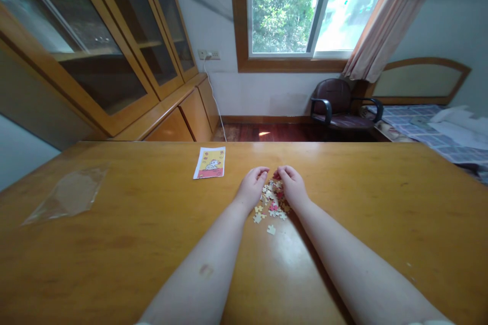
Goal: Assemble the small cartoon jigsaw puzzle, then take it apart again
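Note:
A small heap of jigsaw puzzle pieces (271, 195) lies on the wooden table in front of me, some pale side up, others red or yellow. My left hand (252, 185) is at the heap's left edge, its fingers curled together; whatever they may hold is too small to make out. On the opposite side, my right hand (293, 185) pinches a dark red puzzle piece (276, 175) between thumb and fingers. One pale loose piece (271, 229) lies apart, nearer to me. Left of the hands, a picture card (211, 163) shows a white cartoon animal on yellow and red.
A clear plastic bag (72, 193) lies flat on the left of the table (152, 244). Beyond the table's far edge are a glass-door cabinet (168, 111), an office chair (335, 104) and a bed (434, 122). A window (290, 10) is straight ahead.

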### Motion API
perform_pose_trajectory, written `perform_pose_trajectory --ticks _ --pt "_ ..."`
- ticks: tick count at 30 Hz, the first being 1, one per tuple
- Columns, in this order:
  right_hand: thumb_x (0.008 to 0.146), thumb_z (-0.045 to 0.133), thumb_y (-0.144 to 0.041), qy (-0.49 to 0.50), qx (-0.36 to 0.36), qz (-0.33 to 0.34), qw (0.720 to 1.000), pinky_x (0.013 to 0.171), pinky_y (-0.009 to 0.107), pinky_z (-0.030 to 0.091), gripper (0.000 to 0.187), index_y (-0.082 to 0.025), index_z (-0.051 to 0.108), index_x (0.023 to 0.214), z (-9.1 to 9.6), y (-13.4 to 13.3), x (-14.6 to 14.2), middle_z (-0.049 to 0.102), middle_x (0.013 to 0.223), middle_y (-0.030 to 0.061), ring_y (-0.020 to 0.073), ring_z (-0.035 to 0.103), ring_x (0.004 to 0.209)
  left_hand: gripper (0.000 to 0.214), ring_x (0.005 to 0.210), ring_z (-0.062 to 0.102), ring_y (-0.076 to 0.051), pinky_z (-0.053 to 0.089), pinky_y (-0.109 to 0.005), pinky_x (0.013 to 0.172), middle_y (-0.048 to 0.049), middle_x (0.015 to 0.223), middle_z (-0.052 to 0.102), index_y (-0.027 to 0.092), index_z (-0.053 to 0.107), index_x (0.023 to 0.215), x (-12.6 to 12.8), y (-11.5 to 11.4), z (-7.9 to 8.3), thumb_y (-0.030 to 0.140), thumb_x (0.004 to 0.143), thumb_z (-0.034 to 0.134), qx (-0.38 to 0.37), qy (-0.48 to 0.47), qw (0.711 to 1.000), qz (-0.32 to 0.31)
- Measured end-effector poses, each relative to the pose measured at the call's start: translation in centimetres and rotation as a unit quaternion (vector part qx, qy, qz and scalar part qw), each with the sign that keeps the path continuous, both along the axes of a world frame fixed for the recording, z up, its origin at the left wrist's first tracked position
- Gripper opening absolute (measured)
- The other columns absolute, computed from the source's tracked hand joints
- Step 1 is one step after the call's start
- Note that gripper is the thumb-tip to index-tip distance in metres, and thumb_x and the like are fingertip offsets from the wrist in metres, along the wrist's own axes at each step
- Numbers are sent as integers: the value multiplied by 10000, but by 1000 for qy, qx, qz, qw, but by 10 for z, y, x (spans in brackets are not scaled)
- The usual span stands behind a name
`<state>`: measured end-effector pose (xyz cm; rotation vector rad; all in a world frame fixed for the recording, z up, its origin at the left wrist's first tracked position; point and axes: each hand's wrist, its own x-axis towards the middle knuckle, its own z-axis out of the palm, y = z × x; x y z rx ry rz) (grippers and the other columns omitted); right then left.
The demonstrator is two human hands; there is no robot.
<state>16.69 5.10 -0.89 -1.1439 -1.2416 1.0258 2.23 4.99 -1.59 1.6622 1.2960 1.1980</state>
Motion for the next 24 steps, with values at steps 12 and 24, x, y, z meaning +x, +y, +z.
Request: perform_pose_trajectory --ticks 12,24 --pt "786 550 -556 217 -43 106 970 695 338 495 380 -211 631 923 -6 4 4 676 754 32 182 643 675 180 952 622 -192 489 -338 875 -54 966 682 186 660 928 -4 -7 9 194 843 501 39 79 994 62" --pt "809 514 -508 -119 -42 -4 992 942 402 416 390 -193 664 984 -15 1 2 687 1051 93 247 598 1028 914 1379 204 -447 209 -657 1038 -247 1511 223 157 320 1435 -13 -56 51 658 709 560 -248 392 885 41"
